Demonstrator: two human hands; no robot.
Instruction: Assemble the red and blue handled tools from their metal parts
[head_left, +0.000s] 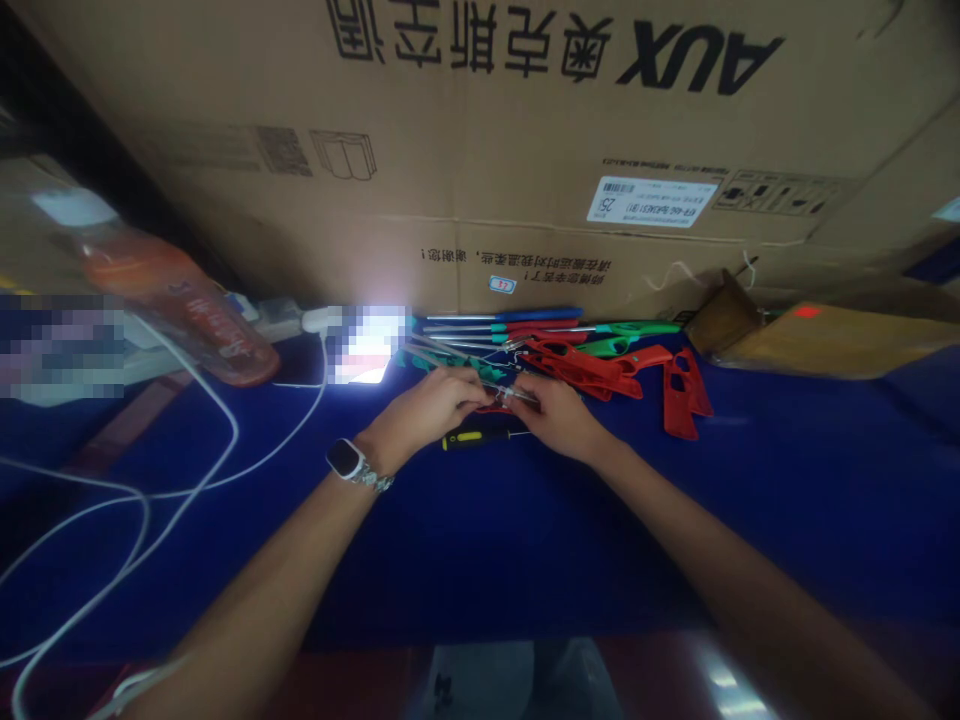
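My left hand (431,405), a watch on its wrist, and my right hand (561,412) meet over the blue table. Their fingers are closed around a small part with a thin metal rod (517,393), partly hidden by the fingertips. Just below lies a black and yellow screwdriver (472,438), its shaft reaching under my right hand. Beyond the fingers are red plastic handle shells (585,368), a green handle (637,328) and thin metal tubes (461,327), which look like parts of long-nosed lighters. Small teal pieces (420,362) lie by my left hand.
A large cardboard box (450,200) walls off the back. At left are a reddish drink bottle (180,300), a glowing blurred screen (367,345) and looping white cables (232,430). Loose red shells (681,400) and a yellowish package (825,340) lie at right.
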